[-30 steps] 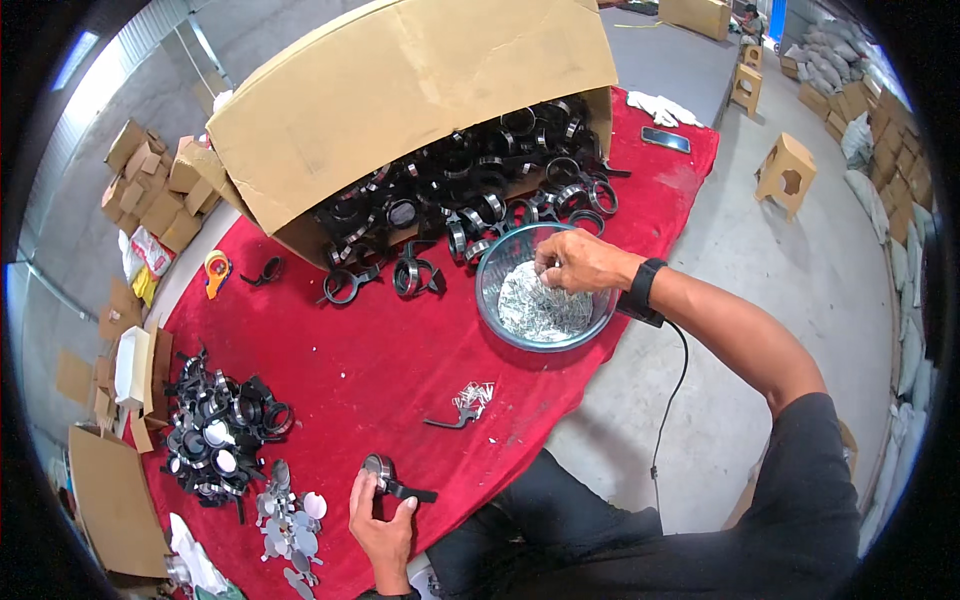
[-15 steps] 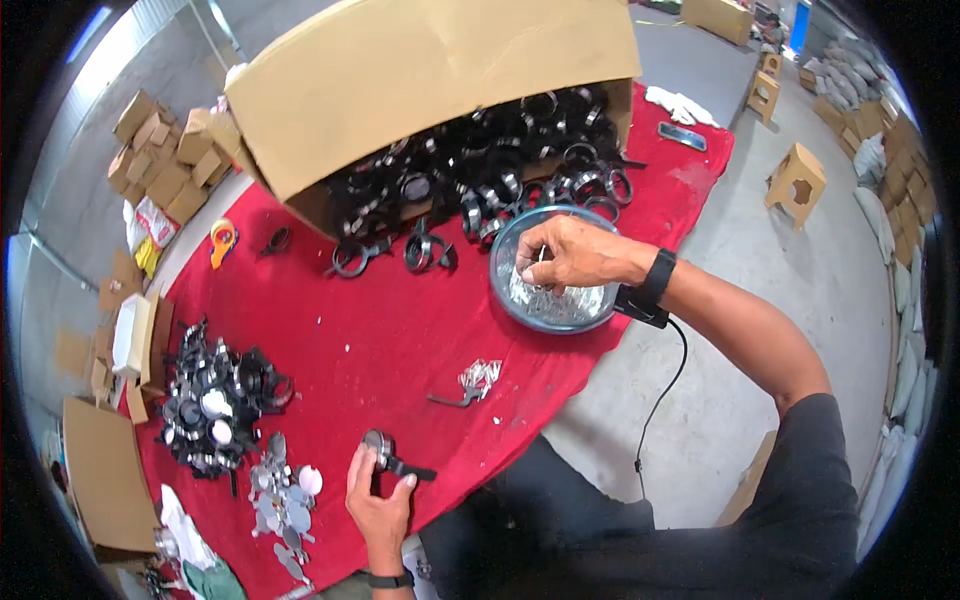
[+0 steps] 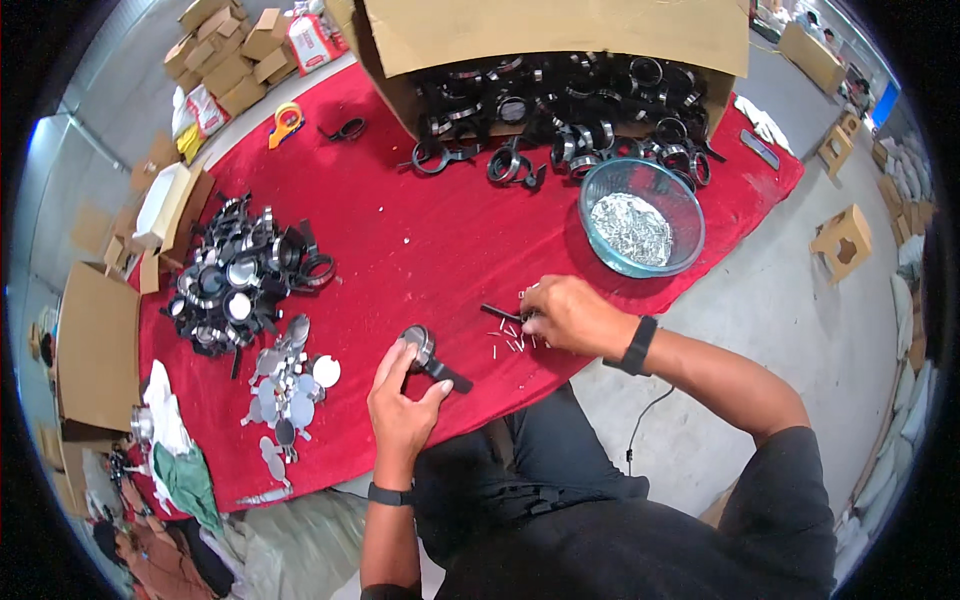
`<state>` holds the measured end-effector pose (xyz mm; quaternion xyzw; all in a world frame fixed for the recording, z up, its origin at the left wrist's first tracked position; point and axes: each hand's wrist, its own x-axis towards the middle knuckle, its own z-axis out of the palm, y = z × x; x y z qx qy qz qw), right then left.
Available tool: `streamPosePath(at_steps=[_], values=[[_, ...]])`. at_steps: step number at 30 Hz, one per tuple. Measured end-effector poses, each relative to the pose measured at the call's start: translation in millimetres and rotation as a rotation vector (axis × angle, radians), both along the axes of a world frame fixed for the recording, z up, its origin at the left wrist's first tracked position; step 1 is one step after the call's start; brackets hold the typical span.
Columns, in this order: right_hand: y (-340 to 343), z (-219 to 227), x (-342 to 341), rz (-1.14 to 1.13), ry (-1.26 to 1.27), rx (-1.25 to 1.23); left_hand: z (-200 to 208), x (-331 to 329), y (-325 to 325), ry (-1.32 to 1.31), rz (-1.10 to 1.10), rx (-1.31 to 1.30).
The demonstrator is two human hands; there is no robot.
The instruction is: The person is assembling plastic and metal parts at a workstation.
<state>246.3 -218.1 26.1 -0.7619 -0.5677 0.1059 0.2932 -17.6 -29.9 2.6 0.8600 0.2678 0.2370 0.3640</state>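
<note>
My left hand (image 3: 402,415) holds a round black-and-silver ring part with a black handle (image 3: 450,376) near the table's front edge. Its fingers rest on the ring's rim, and the thumb is by the handle. To the right, my right hand (image 3: 575,315) is lowered to the red cloth with its fingers drawn together. Whatever is between them is hidden. Small silver pins (image 3: 512,340) lie scattered under and beside those fingertips, along with a slim black tool (image 3: 496,312). Behind this hand stands a clear glass bowl (image 3: 690,205) holding many such pins.
A large cardboard box (image 3: 560,35) full of black ring parts opens toward me at the back. On the left are a heap of ring parts (image 3: 240,270) and loose grey discs (image 3: 300,408). A tape dispenser (image 3: 287,122) and a phone (image 3: 760,150) lie farther back.
My right hand has come out of the bowl and down to the cloth, where the pins are now more spread out. My left hand keeps the ring part. The view has shifted.
</note>
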Motion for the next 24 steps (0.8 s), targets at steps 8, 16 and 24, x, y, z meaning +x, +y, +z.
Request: streamPosePath(at_steps=[8, 16, 24], values=[[7, 21, 4, -0.108, 0.598, -0.166, -1, -1, 0, -0.012, 0.013, -0.008], [12, 5, -24, 0.074, 0.354, 0.118, -6, -1, 1, -0.026, 0.01, 0.041], [-23, 6, -38, -0.182, 0.257, 0.087, -8, -3, 2, -0.053, 0.017, 0.028]])
